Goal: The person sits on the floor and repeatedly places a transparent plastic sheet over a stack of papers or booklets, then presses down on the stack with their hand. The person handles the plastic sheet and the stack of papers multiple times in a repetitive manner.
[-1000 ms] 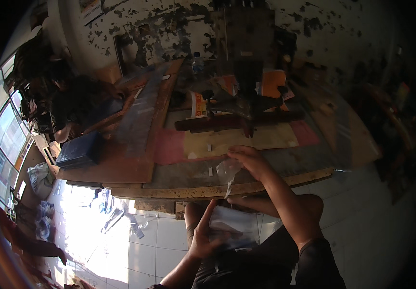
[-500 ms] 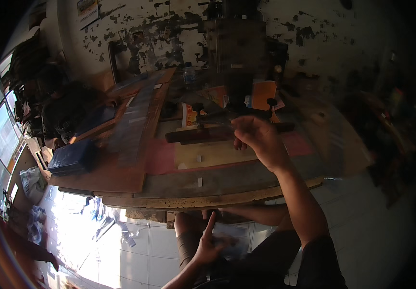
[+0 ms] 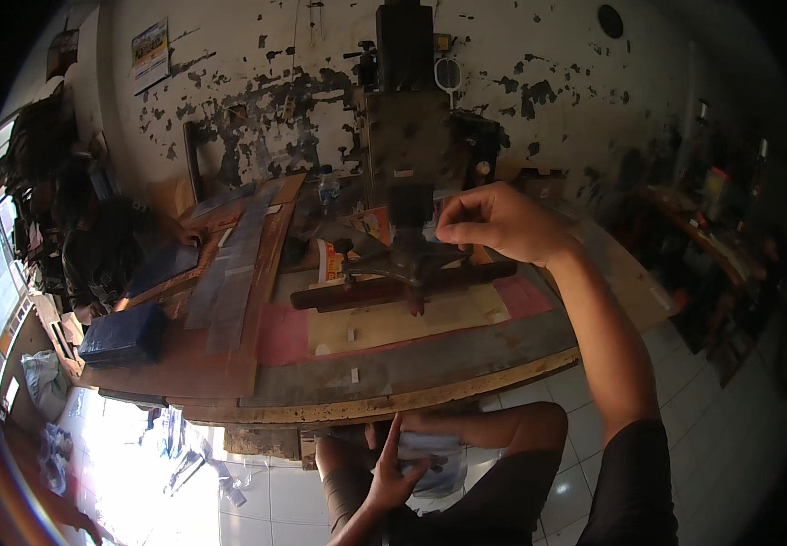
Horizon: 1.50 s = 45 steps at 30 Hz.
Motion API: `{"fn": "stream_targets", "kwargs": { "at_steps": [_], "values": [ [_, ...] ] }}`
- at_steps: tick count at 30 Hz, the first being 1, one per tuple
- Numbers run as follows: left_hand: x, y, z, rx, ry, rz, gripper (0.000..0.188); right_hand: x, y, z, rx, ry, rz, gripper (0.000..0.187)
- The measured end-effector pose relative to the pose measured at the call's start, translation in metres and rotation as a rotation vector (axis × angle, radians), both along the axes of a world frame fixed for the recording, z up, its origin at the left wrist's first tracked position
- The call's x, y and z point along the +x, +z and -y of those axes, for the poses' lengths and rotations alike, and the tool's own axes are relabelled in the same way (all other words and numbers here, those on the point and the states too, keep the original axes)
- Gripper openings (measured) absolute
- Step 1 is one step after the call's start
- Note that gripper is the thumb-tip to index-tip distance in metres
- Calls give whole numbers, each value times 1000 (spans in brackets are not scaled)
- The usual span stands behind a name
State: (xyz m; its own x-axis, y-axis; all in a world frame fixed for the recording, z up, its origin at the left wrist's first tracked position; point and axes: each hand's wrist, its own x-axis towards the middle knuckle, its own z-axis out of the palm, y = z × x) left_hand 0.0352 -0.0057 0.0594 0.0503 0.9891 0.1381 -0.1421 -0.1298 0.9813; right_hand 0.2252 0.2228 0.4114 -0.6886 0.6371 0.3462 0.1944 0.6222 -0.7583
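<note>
Spreading by the plastic (image 3: 443, 462), left hand (image 3: 391, 484) maybe steadies it — right hand (image 3: 502, 223) curls; can't tell either's grip.

The dark press column (image 3: 404, 136) blocks the way straight back across the middle of the surface (image 3: 448, 371), and its dark red crossbar (image 3: 348, 296) spans sideways above the pink and yellow sheet (image 3: 384, 326). The right hand (image 3: 507, 223) is raised close to the column in view, its exact clearance unclear. Low passage lies open along the grey front strip, where only a small white piece (image 3: 354, 375) sits. Leftward, flat clear strips (image 3: 225, 296) lie low, while the blue block (image 3: 122, 334) stands higher. Below the front edge, the person's legs narrow the room around the left hand (image 3: 393, 484).
</note>
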Motion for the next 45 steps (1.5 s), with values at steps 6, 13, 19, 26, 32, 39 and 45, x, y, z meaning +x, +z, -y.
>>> {"fn": "stream_targets", "kwargs": {
  "at_steps": [6, 13, 19, 26, 32, 39, 45],
  "values": [
    [7, 6, -1, 5, -56, 24, 98, 14, 15, 10, 116, -5, 132, 22],
    [12, -5, -4, 105, -27, -93, 93, 30, 26, 33, 158, -84, 228, 17],
    [38, 3, -18, 46, -117, 40, 89, 58, 21, 68, 93, -56, 102, 17],
    [48, -36, -54, 38, -19, -44, 48, 89, -152, 206, -303, 458, 140, 8],
    [63, 3, -84, 68, -77, -104, 37, 70, -393, 259, -387, 1, 261, 15],
    [53, 31, -67, 117, -82, -194, 45, 71, -421, 243, -324, 88, 142, 22],
    [44, 46, -52, 40, -123, -129, 46, 141, -357, 192, -823, -315, -313, 52]
  ]
}}
